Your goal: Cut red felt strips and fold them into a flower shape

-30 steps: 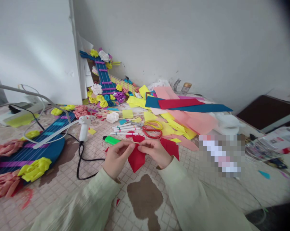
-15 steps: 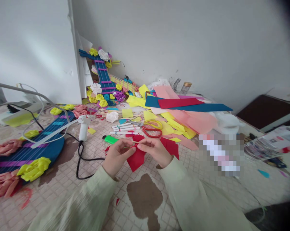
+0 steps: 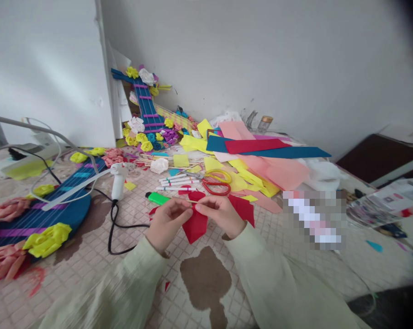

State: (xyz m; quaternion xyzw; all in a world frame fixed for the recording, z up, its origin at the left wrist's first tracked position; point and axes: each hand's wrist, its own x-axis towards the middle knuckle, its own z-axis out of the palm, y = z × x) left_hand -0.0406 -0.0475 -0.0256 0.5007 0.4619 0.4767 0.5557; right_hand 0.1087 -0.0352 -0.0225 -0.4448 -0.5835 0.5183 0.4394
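Between my two hands a piece of red crepe-like paper (image 3: 195,227) hangs down to a point above the table. My left hand (image 3: 168,223) pinches its upper left edge, thumb against fingers. Close beside it, my right hand (image 3: 220,214) grips the top of the same paper between thumb and fingertips. A thin pale stick (image 3: 193,201) shows at the fingertips, partly hidden by them. More red paper (image 3: 242,210) lies behind my right hand. A green-handled tool (image 3: 157,198) with a black end rests just beyond my left hand.
Scissors (image 3: 216,186) with red and yellow handles and several white markers (image 3: 177,183) lie past my hands. To the left are a white glue gun (image 3: 118,186) with a black cord and a blue paper guitar (image 3: 72,203). Coloured paper strips (image 3: 257,146) are piled at the back.
The hanging red paper has turned slightly and its lower part has shifted a little to the right. Both hands keep nearly the same place and grip.
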